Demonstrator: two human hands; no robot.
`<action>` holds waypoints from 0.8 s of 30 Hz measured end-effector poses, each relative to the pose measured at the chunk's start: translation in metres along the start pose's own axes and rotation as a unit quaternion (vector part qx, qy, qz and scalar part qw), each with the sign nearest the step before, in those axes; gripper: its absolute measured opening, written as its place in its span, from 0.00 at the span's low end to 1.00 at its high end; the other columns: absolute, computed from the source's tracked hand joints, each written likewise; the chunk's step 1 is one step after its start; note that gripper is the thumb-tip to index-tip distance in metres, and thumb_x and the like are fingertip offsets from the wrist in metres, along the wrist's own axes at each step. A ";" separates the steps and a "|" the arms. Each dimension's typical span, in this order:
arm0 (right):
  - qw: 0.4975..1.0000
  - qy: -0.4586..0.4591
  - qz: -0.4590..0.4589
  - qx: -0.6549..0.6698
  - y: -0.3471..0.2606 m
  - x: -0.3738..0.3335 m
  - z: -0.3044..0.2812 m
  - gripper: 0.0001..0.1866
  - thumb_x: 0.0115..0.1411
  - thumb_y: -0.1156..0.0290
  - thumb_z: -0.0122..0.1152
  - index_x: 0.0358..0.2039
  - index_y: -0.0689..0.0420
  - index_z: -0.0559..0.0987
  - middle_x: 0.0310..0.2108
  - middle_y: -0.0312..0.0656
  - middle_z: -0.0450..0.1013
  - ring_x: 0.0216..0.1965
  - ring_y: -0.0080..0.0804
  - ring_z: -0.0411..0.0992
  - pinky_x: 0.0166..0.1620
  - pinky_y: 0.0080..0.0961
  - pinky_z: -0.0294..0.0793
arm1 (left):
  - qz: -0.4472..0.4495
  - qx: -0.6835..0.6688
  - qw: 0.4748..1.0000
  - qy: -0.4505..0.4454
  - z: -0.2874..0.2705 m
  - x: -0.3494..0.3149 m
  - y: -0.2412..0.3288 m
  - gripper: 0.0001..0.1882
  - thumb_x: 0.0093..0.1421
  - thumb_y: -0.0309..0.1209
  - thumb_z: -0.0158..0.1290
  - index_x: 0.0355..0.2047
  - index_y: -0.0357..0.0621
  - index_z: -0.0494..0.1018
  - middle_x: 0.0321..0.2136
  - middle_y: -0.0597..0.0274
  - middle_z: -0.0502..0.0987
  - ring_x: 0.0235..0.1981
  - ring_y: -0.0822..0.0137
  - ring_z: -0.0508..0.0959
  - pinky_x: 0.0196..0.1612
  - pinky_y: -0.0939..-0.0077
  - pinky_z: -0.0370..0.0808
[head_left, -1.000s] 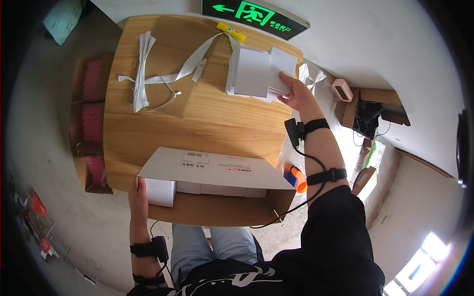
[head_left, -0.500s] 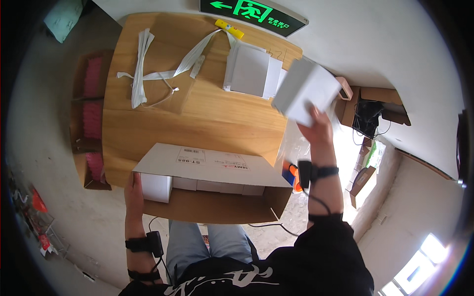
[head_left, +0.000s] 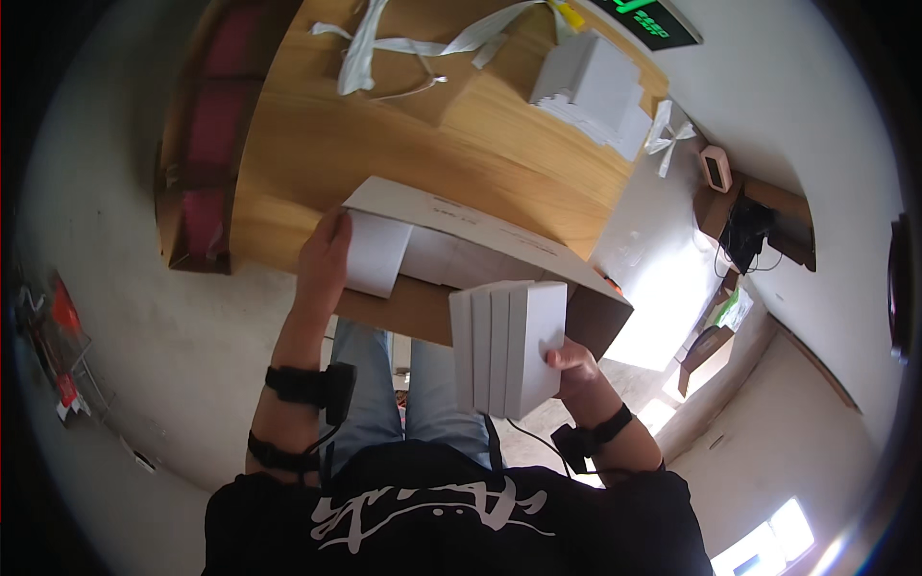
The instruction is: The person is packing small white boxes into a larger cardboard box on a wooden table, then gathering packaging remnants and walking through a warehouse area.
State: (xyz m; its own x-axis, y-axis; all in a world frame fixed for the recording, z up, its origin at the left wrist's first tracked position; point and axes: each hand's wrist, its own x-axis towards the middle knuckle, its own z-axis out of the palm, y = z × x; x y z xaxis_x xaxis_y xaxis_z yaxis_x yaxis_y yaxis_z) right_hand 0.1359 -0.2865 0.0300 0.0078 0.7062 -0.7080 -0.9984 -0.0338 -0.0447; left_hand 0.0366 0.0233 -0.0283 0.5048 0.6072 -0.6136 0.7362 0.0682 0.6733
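A long cardboard box (head_left: 451,223) is tilted toward me at the table's near edge, its mouth facing me. My left hand (head_left: 324,261) is closed on the box's left end. Inside, white flat boxes (head_left: 377,257) stand at the left and along the back wall, while brown cardboard shows at the right. My right hand (head_left: 573,370) grips a stack of several slim white boxes (head_left: 533,346) from its right side, thumb on the outer face. That stack is held upright in front of the box's mouth; its fingers behind are hidden.
On the wooden table (head_left: 384,144), more white boxes (head_left: 588,77) are stacked at the far right. White straps (head_left: 461,43) and a yellow item (head_left: 569,13) lie at the far side. Cartons with pink contents (head_left: 216,134) stand left of the table; an open carton (head_left: 792,230) is at right.
My right hand has brought the white stack from above the table's far right down to the cardboard box. The left hand still holds the box. The whole view has shifted and turned.
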 end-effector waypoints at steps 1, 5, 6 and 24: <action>1.000 0.001 0.007 -0.005 0.003 0.004 0.003 0.38 0.42 0.64 0.68 0.52 0.63 0.63 0.46 0.45 0.67 0.49 0.40 0.66 0.51 0.38 0.64 | 0.025 -0.002 1.000 0.002 0.000 0.001 -0.003 0.19 0.61 0.40 0.41 0.47 0.41 0.66 0.40 0.52 0.73 0.42 0.60 0.72 0.45 0.74 0.66; 0.998 0.032 0.022 0.055 0.001 0.027 0.015 0.35 0.49 0.62 0.62 0.54 0.60 0.60 0.49 0.45 0.65 0.50 0.40 0.65 0.52 0.40 0.64 | 0.052 -0.032 0.998 -0.009 -0.001 -0.002 -0.004 0.20 0.61 0.42 0.41 0.47 0.42 0.67 0.40 0.52 0.73 0.44 0.56 0.72 0.45 0.73 0.66; 0.998 0.037 0.015 0.043 -0.001 0.034 0.014 0.33 0.50 0.63 0.61 0.54 0.60 0.60 0.49 0.46 0.65 0.50 0.41 0.65 0.52 0.41 0.64 | 0.057 -0.031 0.998 -0.014 -0.003 -0.004 -0.005 0.21 0.60 0.41 0.42 0.48 0.39 0.65 0.41 0.49 0.72 0.45 0.55 0.71 0.46 0.70 0.66; 0.917 0.186 0.108 -0.336 -0.010 0.146 0.020 0.25 0.51 0.82 0.55 0.51 0.65 0.62 0.49 0.46 0.63 0.52 0.33 0.61 0.56 0.27 0.59 | 0.245 0.051 0.966 0.071 0.001 -0.013 -0.018 0.18 0.56 0.30 0.48 0.46 0.37 0.63 0.38 0.45 0.71 0.40 0.47 0.71 0.41 0.62 0.69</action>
State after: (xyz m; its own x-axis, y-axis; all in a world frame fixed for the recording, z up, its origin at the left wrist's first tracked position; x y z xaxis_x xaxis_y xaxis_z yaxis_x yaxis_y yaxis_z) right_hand 0.1455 -0.1692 -0.0589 -0.0433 0.3455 -0.9374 -0.7199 -0.6614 -0.2106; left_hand 0.0175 0.0133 -0.0333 0.7419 0.6502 -0.1636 0.4685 -0.3282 0.8202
